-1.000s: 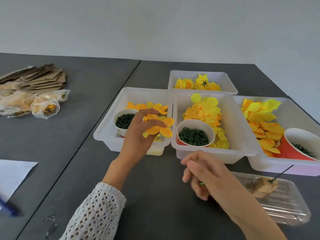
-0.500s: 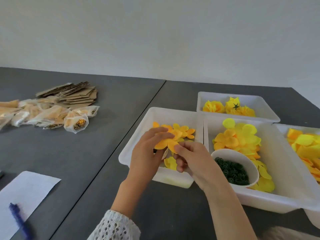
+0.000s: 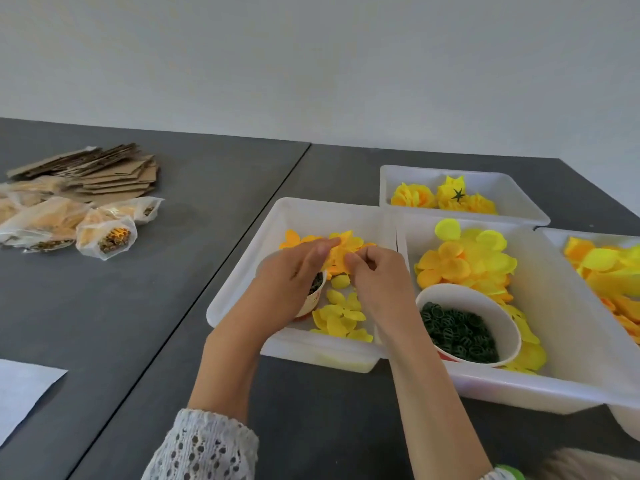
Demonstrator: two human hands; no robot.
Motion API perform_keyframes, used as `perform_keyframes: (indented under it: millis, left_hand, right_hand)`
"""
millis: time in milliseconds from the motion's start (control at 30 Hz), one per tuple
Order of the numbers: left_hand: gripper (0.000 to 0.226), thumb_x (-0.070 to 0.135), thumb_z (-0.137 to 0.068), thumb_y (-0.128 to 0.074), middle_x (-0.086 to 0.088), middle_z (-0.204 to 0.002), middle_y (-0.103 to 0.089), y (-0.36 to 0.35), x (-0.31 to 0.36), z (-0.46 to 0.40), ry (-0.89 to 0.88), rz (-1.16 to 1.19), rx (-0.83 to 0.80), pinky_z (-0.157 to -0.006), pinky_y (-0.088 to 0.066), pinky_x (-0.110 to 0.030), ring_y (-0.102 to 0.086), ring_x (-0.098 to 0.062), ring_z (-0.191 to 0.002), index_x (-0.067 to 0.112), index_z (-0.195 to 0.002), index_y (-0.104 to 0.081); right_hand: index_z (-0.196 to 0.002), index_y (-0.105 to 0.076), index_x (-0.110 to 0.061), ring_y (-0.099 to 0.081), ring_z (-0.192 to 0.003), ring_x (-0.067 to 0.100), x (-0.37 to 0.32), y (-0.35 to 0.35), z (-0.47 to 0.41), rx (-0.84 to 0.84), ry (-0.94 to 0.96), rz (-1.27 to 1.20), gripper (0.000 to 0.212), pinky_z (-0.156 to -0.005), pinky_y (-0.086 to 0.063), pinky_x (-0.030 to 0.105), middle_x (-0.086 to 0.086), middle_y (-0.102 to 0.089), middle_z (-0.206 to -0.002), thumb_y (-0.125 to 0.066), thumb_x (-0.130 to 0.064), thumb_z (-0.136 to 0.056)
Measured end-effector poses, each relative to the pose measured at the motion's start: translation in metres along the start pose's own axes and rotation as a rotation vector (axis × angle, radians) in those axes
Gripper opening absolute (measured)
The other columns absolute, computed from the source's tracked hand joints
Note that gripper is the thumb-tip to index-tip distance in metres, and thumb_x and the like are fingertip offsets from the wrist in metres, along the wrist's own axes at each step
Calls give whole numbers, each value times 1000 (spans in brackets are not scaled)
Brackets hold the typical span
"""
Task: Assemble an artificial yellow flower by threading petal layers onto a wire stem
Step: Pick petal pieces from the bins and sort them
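Note:
Both hands meet over the left white tray (image 3: 242, 271). My left hand (image 3: 294, 275) pinches an orange-yellow petal layer (image 3: 341, 252) from the left side. From the right, my right hand (image 3: 377, 275) holds the same petal layer with curled fingers. The wire stem is hidden inside my right fist. More small yellow petal layers (image 3: 341, 317) lie in the tray below the hands. A cup of green rings (image 3: 317, 289) in that tray is mostly covered by my left hand.
The middle tray (image 3: 571, 306) holds larger yellow petals (image 3: 464, 261) and a cup of green rings (image 3: 460, 330). A back tray (image 3: 512, 192) contains finished flowers (image 3: 446, 199). A further tray of petals (image 3: 602, 268) sits far right. Cardboard pieces (image 3: 104, 171), plastic bags (image 3: 69, 223) and paper (image 3: 20, 393) lie left.
My left hand lifted a petal layer from the left tray. My right hand came up from the table to meet it, and both now hold the layer together.

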State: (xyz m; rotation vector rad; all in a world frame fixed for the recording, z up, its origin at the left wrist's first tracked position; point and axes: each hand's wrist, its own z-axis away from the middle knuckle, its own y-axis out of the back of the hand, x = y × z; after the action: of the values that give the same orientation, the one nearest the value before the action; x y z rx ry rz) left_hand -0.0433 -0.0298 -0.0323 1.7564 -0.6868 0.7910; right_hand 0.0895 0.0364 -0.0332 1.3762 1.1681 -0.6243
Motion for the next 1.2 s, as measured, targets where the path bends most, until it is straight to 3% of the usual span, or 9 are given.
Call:
perform_keyframes:
  millis: [133, 200, 267, 367, 500, 600, 933, 1100, 1200]
  left_hand:
    - [52, 40, -92, -66, 7, -135, -55, -6, 13, -12, 160, 365, 191, -92, -55, -36, -64, -13, -112, 39, -139, -43]
    - [55, 33, -89, -70, -2, -119, -67, -14, 11, -15, 312, 598, 187, -73, -60, -28, -72, -14, -95, 24, -137, -42]
    - [33, 32, -93, -65, 1, -92, -73, -18, 6, -16, 333, 503, 214, -64, -55, -21, -71, -10, -80, 9, -115, -60]
    - [31, 27, -94, -64, -11, -74, -63, -18, -1, -22, 319, 421, 268, -65, -53, -30, -58, -17, -70, -4, -90, -63]
    - [26, 24, -97, -59, -24, -92, -69, -18, -6, -25, 344, 421, 210, -72, -59, -31, -63, -18, -74, 0, -92, -69]
    - [28, 25, -98, -58, -18, -82, -66, -18, -7, -27, 384, 475, 203, -66, -58, -23, -62, -16, -70, -1, -94, -69]
    - [28, 16, -101, -53, 10, -51, -60, -24, 2, -28, 321, 521, 196, -51, -50, -15, -60, -2, -47, 11, -74, -62]
    - [31, 15, -101, -50, 1, -54, -56, -18, 7, -28, 301, 635, 173, -59, -52, -23, -57, -11, -50, 8, -73, -62]
    - [31, 16, -101, -51, -4, -60, -54, -17, 7, -28, 302, 633, 170, -61, -52, -26, -54, -14, -56, 8, -73, -62]
  right_hand:
    - [-65, -54, -21, -44, -53, 5, -4, -6, 3, 144, 68, -99, 27, -52, -30, 17, -9, -49, -57, -58, -26, -91]
    - [-70, -57, -19, -48, -58, 6, -1, -9, 4, 125, 75, -89, 24, -53, -33, 14, -7, -54, -62, -56, -27, -93]
    - [-71, -57, -18, -50, -61, 4, 3, -12, 5, 87, 91, -49, 24, -55, -35, 11, -7, -56, -63, -55, -25, -94]
    - [-67, -53, -18, -49, -57, 2, 9, -13, 2, -23, 126, 1, 28, -53, -35, 12, -4, -54, -59, -55, -26, -94]
    - [-65, -57, -11, -54, -58, 17, 14, -10, -1, -179, 140, 29, 38, -54, -38, 31, 10, -61, -64, -54, -36, -94]
    - [-54, -44, -24, -62, -66, 18, 12, -10, 0, -129, 197, 61, 42, -54, -36, 32, -1, -51, -53, -55, -29, -94]
    - [-55, -42, -21, -34, -54, 9, 9, -10, 1, -34, 240, -33, 41, -52, -28, 26, -5, -39, -52, -53, -16, -94]
    - [-69, -57, 2, -47, -66, 35, 3, -11, 1, -53, 236, -157, 31, -65, -48, 49, 17, -51, -64, -52, -13, -96]
    - [-74, -58, 7, -41, -58, 27, 1, -7, 1, -109, 199, -205, 31, -58, -43, 43, 22, -50, -65, -52, -14, -96]
